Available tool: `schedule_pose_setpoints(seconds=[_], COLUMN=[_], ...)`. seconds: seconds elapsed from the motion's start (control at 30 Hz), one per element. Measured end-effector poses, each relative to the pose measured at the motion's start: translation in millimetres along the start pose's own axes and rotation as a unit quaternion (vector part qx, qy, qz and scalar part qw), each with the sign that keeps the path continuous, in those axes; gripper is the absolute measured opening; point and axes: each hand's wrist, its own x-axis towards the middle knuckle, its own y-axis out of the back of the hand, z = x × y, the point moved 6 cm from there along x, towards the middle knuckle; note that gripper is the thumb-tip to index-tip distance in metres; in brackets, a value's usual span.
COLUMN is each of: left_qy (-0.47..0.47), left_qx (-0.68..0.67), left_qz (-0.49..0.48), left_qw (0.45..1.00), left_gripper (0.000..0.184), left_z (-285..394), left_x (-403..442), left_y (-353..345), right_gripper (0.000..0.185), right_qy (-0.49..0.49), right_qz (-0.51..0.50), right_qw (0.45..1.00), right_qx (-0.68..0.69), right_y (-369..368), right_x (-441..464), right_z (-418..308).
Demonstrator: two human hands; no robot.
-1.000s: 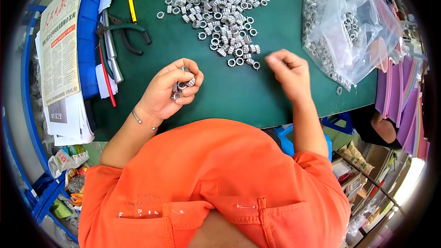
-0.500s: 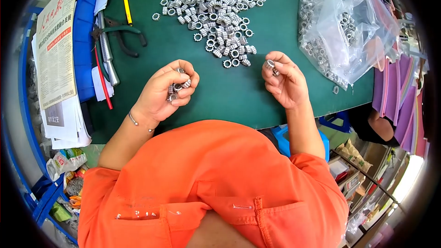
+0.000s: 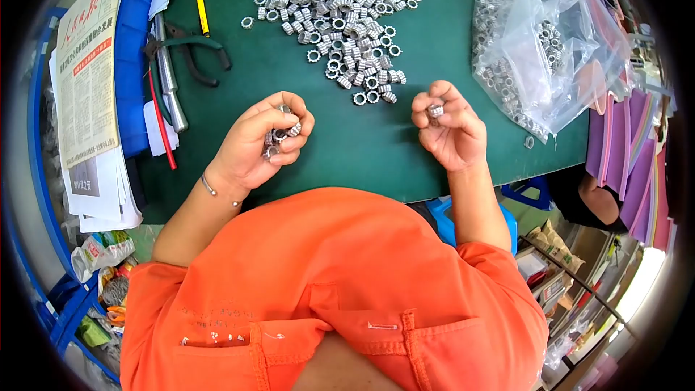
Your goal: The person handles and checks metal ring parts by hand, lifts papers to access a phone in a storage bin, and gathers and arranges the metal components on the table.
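Several small toothed metal rings [image 3: 272, 150] are gathered in my left hand [image 3: 259, 137], whose fingers curl round them above the near part of the table. To the right, my right hand [image 3: 455, 127] pinches a toothed metal ring [image 3: 435, 111] between thumb and fingers, with its side facing up; whether a second ring sits behind it I cannot tell. A large heap of the same rings [image 3: 351, 29] lies on the green table [image 3: 362, 145] beyond both hands, some flat and some on their sides.
A clear plastic bag [image 3: 543, 51] of rings lies at the right, with a loose ring [image 3: 529, 142] near it. Pliers [image 3: 190, 47], a yellow marker [image 3: 202, 11], a red pen [image 3: 163, 127] and a blue bin [image 3: 132, 65] with a newspaper [image 3: 90, 65] are at the left.
The fingers of my right hand have shifted and turned the ring they hold, so that its side now shows. My left hand stays almost still with its rings.
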Motion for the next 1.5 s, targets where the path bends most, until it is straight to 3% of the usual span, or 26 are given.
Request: schedule_pose_setpoints(seconds=[0.1, 0.13, 0.17, 0.23, 0.3, 0.37, 0.4, 0.5, 0.63, 0.7, 0.77, 0.9, 0.97, 1.3, 1.37, 1.4, 1.43, 1.47, 1.5], left_qy=[-0.001, 0.0, 0.0, 0.0, -0.003, -0.006, -0.007, -0.004, 0.001, 0.002, 0.003, 0.007, 0.007, -0.002, 0.002, 0.003, 0.004, 0.007, 0.006], left_qx=[0.003, 0.004, 0.005, 0.005, 0.005, 0.003, 0.005, 0.006, 0.008, 0.007, 0.007, 0.029, 0.036, 0.104, 0.096, 0.093, 0.09, 0.092, 0.092], left_qz=[0.001, -0.002, -0.001, -0.003, -0.003, 0.0, 0.003, 0.004, -0.002, -0.002, -0.001, 0.023, 0.033, 0.035, 0.039, 0.031, 0.023, 0.014, 0.016], left_qw=[1.0, 1.0, 1.0, 1.0, 1.0, 1.0, 1.0, 1.0, 1.0, 1.0, 1.0, 0.999, 0.999, 0.994, 0.995, 0.995, 0.996, 0.996, 0.996], left_gripper=[0.01, 0.01, 0.01, 0.01, 0.01, 0.01, 0.009, 0.009, 0.009, 0.009, 0.009, 0.008, 0.008, 0.014, 0.015, 0.016, 0.018, 0.02, 0.02], left_z=[1, 0, 0, 0, 2, 3, 4, 4, 4, 3, 2, 1, 1, -2, -4, -5, -6, -6, -7], left_x=[1, 1, 1, 1, 1, -1, -1, 0, 2, 3, 2, 0, 1, 5, 3, 3, 2, 2, 2], left_y=[1, 1, 0, -1, -2, 0, 1, 2, -3, -2, -1, 0, -1, -5, -3, -3, -3, -4, -5], right_gripper=[0.009, 0.009, 0.01, 0.018, 0.013, 0.009, 0.012, 0.018, 0.023, 0.029, 0.027, 0.028, 0.035, 0.047, 0.052, 0.051, 0.034, 0.024, 0.016], right_qy=[0.048, 0.116, 0.173, 0.277, 0.274, 0.107, 0.022, -0.001, -0.025, -0.019, -0.022, -0.03, -0.07, -0.058, 0.0, 0.06, 0.045, 0.151, 0.251], right_qz=[-0.049, 0.041, 0.127, 0.071, 0.076, 0.118, 0.086, 0.004, 0.002, 0.025, 0.041, 0.012, -0.049, -0.089, -0.082, -0.023, -0.022, 0.008, 0.038], right_qw=[0.993, 0.92, 0.76, 0.608, 0.628, 0.832, 0.951, 0.994, 0.997, 0.988, 0.989, 0.997, 0.995, 0.994, 0.994, 0.98, 0.953, 0.878, 0.766], right_qx=[-0.094, -0.371, -0.613, -0.741, -0.724, -0.531, -0.297, -0.109, -0.068, -0.149, -0.14, -0.071, 0.044, 0.019, -0.077, -0.186, -0.299, -0.455, -0.591], right_y=[-11, -12, -20, -33, -31, -6, -3, -4, -9, -8, -11, -6, -8, -15, -19, -22, -21, -28, -40], right_x=[5, 7, 6, 9, 9, 10, 10, 10, 9, 10, 9, 11, 12, 12, 16, 17, 17, 21, 21], right_z=[-4, -7, -11, -6, -6, -6, -3, -4, 1, 6, 9, 17, 24, 25, 21, 13, 7, 1, -1])
